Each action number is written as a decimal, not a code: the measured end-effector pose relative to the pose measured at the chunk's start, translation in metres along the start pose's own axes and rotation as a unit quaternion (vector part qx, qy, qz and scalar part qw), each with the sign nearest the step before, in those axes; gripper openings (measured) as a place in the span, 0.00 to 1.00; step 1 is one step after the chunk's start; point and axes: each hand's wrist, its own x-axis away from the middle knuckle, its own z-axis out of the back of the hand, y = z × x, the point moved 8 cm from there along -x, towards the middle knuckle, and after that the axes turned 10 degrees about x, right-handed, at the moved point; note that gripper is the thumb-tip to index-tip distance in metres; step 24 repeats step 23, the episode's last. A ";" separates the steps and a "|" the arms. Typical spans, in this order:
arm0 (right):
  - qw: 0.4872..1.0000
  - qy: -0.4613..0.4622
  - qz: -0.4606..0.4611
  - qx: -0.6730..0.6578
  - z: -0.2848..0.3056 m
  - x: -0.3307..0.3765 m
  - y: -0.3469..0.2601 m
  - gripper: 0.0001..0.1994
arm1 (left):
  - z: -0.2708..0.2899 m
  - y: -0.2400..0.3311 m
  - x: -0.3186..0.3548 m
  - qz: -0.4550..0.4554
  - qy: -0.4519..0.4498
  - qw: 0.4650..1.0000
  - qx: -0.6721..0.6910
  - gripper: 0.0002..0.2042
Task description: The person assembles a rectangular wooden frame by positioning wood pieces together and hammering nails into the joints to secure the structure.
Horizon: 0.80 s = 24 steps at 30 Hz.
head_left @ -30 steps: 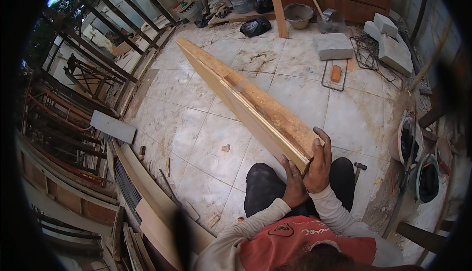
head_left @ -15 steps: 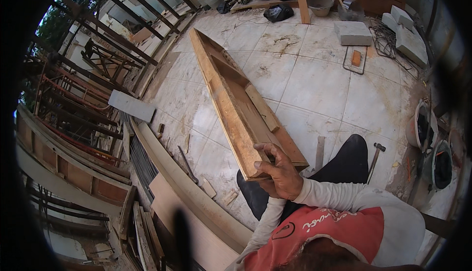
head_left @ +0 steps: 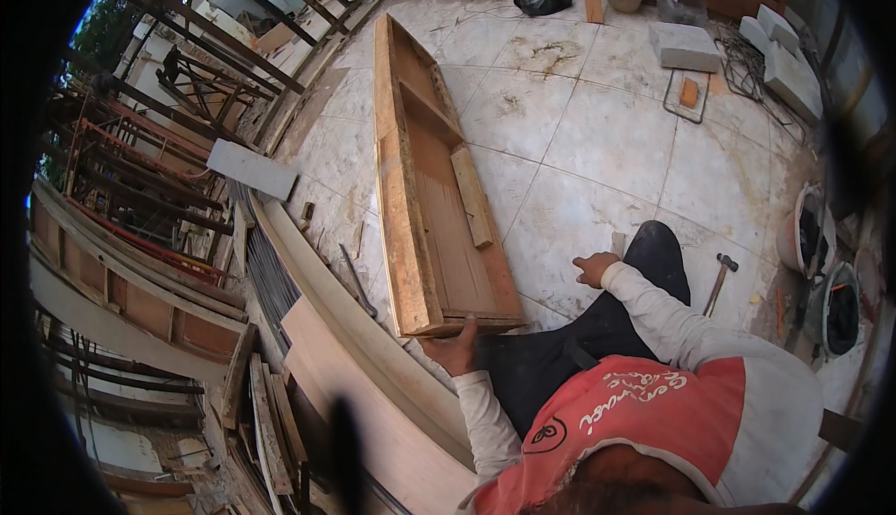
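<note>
A long, shallow wooden box form (head_left: 399,202) stretches away from my lap across the floor, tapering toward its far end. Its inside shows a plywood face, a crosspiece and a short wood strip (head_left: 472,199) along the right side. My left hand (head_left: 453,349) grips the form's near end, the thumb over the edge and the other fingers partly hidden beneath. Off to the right of the form, over my leg, my right hand (head_left: 595,269) is in the air with its index finger stretched out, holding nothing visible. A flat strip (head_left: 619,241) shows just behind that hand.
A hammer (head_left: 721,283) lies right of my knee. Two helmets, one of them dark-lined (head_left: 837,310), sit at the far right. Concrete blocks (head_left: 684,46) stand at back right. Along my left run a curved board (head_left: 317,291), dark rods and a pale block (head_left: 250,169).
My right hand has let go of the form and moved right. The form's near end has swung left and it lies straighter ahead, with my left hand still on it.
</note>
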 end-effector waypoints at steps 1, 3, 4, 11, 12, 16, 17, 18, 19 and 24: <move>0.992 -0.089 -0.024 0.091 -0.045 -0.011 0.022 0.31 | 0.001 0.000 -0.003 0.008 -0.003 1.000 0.002 0.47; 0.986 -0.129 -0.004 0.110 -0.057 -0.017 0.002 0.33 | 0.021 0.007 -0.009 -0.012 0.000 0.999 -0.034 0.48; 0.979 -0.161 0.008 0.128 -0.063 -0.019 -0.006 0.35 | 0.031 0.007 -0.011 0.011 -0.006 0.998 -0.055 0.46; 0.971 -0.231 -0.031 0.048 -0.104 -0.052 0.005 0.32 | 0.087 -0.015 -0.031 0.007 -0.036 0.986 -0.161 0.50; 0.971 -0.232 -0.033 0.048 -0.105 -0.057 0.007 0.32 | 0.095 -0.021 -0.036 0.015 -0.021 0.987 -0.160 0.51; 0.975 -0.213 -0.017 0.061 -0.103 -0.075 0.015 0.28 | 0.118 -0.045 -0.049 0.017 0.015 0.991 -0.129 0.55; 0.983 -0.174 0.003 0.061 -0.096 -0.076 0.010 0.28 | 0.122 -0.047 -0.050 0.003 0.012 0.995 -0.101 0.56; 0.984 -0.170 -0.002 0.055 -0.091 -0.074 0.005 0.28 | 0.121 -0.043 -0.047 0.015 0.010 0.995 -0.102 0.56; 0.985 -0.167 -0.006 0.048 -0.086 -0.074 -0.002 0.27 | 0.120 -0.042 -0.043 0.028 0.007 0.994 -0.109 0.56; 0.991 -0.132 0.016 -0.017 -0.087 -0.069 0.018 0.39 | 0.122 -0.061 -0.037 0.041 -0.004 0.981 -0.191 0.53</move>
